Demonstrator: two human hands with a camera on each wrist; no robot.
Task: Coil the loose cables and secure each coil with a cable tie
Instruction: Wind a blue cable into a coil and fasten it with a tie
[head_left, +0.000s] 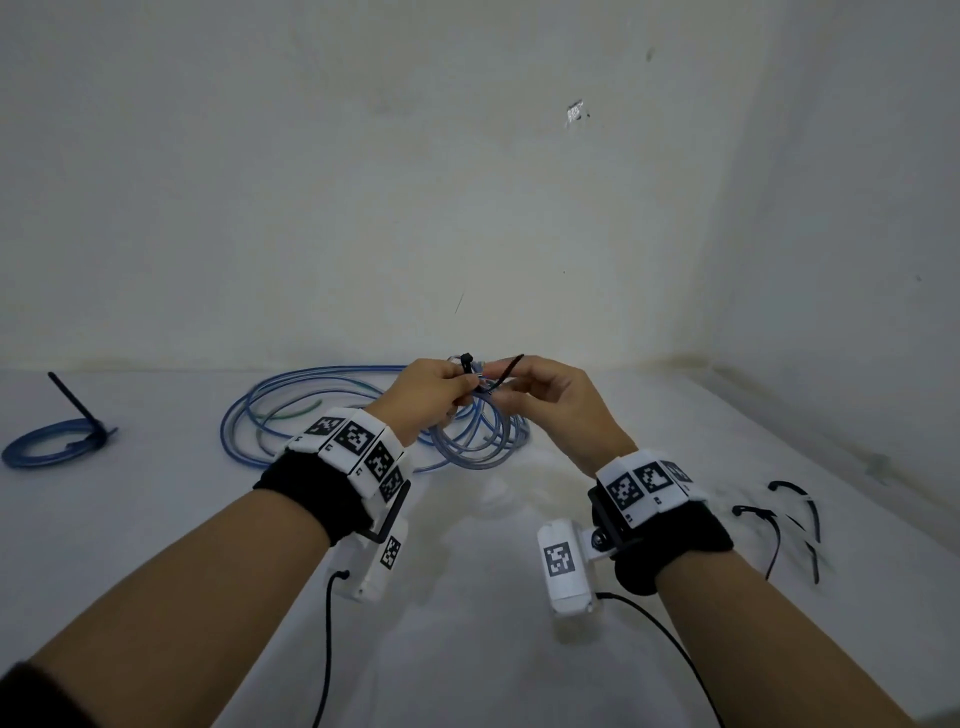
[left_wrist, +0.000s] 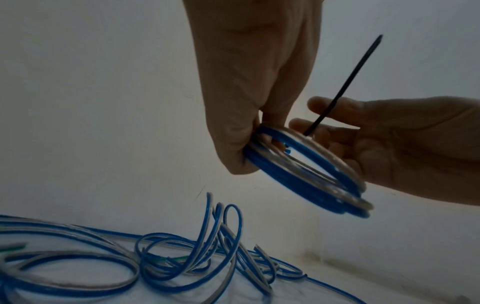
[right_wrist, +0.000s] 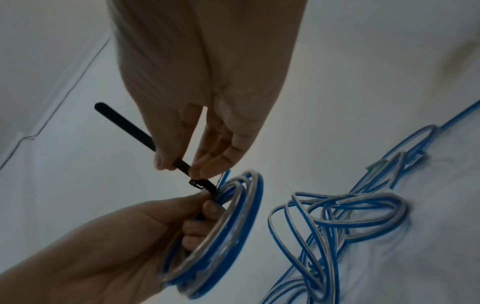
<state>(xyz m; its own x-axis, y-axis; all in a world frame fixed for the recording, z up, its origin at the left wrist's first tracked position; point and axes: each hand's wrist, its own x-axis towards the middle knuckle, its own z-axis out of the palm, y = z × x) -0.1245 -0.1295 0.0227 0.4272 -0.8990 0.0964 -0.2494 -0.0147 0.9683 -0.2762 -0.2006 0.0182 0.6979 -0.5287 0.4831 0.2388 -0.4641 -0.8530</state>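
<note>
My left hand grips a small blue-and-clear cable coil at its top, lifted off the white surface. A black cable tie is wrapped round the coil at that spot, its strap passed through its head. My right hand pinches the strap just past the head, and the tail points up and away. In the left wrist view the left hand holds the coil and the tail crosses the right fingers. In the right wrist view the right hand is close above the coil.
Loose blue cable loops lie tangled behind and left of the hands. A tied blue coil with its tie tail sticking up rests far left. Several spare black cable ties lie at the right. Walls close the back and right.
</note>
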